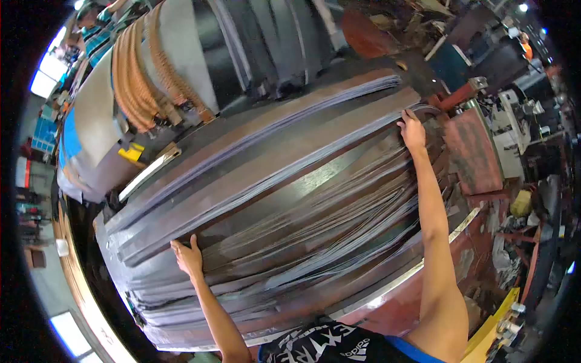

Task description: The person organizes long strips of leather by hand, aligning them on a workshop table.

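A stack of long dark strips (290,158) stretches diagonally across the table, its grey layered edge facing me. Near the lower-left part of that edge is my left hand (189,259), thumb spread away from the fingers, the fingertips touching the edge. At the upper-right end, my right hand (413,130) has its fingers curled against the stack's edge. Behind lies a second stack of strips (260,124), roughly parallel. Closer to my body, many loose, overlapping strips (327,242) fan out in uneven layers. I cannot make out the strips' material.
Beyond the strips lie bundles of orange-brown strips (134,78) and dark sheets (266,42) over a rounded grey surface. A yellow object (131,152) sits at the left. Reddish machinery (475,148) stands right. A person in a striped shirt (97,36) is at upper left.
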The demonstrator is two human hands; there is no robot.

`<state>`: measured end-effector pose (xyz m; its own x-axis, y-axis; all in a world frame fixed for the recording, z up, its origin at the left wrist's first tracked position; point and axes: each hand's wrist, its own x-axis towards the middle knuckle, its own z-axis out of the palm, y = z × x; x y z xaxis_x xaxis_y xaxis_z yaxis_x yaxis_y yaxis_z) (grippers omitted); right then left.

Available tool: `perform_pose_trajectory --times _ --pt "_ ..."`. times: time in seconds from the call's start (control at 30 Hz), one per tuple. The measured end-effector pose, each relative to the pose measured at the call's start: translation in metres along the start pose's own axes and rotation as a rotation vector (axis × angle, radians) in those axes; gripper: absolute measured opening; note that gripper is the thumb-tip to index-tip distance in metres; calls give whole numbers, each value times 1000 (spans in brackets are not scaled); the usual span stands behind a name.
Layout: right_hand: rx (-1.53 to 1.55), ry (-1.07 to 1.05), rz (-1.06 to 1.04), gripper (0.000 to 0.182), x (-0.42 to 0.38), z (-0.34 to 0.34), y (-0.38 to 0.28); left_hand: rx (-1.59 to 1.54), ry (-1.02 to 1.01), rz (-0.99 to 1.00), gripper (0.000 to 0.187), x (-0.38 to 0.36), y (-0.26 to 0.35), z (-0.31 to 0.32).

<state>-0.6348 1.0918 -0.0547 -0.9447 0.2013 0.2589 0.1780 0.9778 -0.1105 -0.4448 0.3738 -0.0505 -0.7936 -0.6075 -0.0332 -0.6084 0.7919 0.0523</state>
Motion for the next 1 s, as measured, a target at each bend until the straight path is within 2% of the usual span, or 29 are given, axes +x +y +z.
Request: perform_pose_trajectory --times 0.03,0.1,0.13,0.17,0.2,0.23,0.27,0.33,0.37,0.5,0.6,0.63,0.7,0.73,0.77,0.83,0.9,0.97,1.0 --pt "-11 -5 -31 39 1 3 3 5 54 38 89 0 -8 6" --pt "-129 -105 38 42 -3 -12 -14 -93 -106 -28 85 -9 21 -32" --pt "-88 -126 80 49 -15 -39 -43 -94 -230 -150 87 -14 43 -61" --pt "-15 -60 -37 49 -19 -39 -49 28 -50 -51 91 -10 16 -19" --pt "-42 24 -32 45 -27 -31 -58 38 -71 -85 94 -7 16 -14" --pt "-1 23 22 40 -37 -36 -81 -17 -60 -73 93 -6 12 -7" --pt "203 58 -108 25 -53 -48 -106 -94 21 -44 94 -6 6 5" --pt "526 -51 -304 15 -84 -60 -160 -197 43 -110 97 -5 14 1" --pt "667 -99 -335 12 -106 -78 -205 -194 65 -93 97 -5 15 3" --pt "711 -361 -625 22 -152 -70 -291 -279 -2 -157 98 -2 20 -8" --pt "695 -401 -626 28 -161 -55 -321 -364 -87 -163 95 1 13 -23" --pt "654 -408 -599 30 -158 -52 -325 -374 -85 -158 82 2 8 -28" --pt "599 -419 -546 33 -160 -56 -330 -426 -142 -72 63 8 -9 -37" --pt "583 -406 -570 33 -162 -58 -331 -386 -59 0 46 6 -18 -40" --pt "565 -393 -590 33 -167 -60 -332 -395 -65 -10 46 4 -31 -42" --pt "575 -415 -580 33 -182 -83 -337 -422 7 166 38 0 -53 -66" --pt "592 -427 -557 32 -200 -100 -339 -436 24 200 38 -9 -86 -77" --pt "593 -436 -528 30 -222 -117 -344 -363 221 443 42 -17 -126 -66" --pt "615 -427 -547 29 -235 -130 -350 -356 184 481 43 -21 -146 -66"
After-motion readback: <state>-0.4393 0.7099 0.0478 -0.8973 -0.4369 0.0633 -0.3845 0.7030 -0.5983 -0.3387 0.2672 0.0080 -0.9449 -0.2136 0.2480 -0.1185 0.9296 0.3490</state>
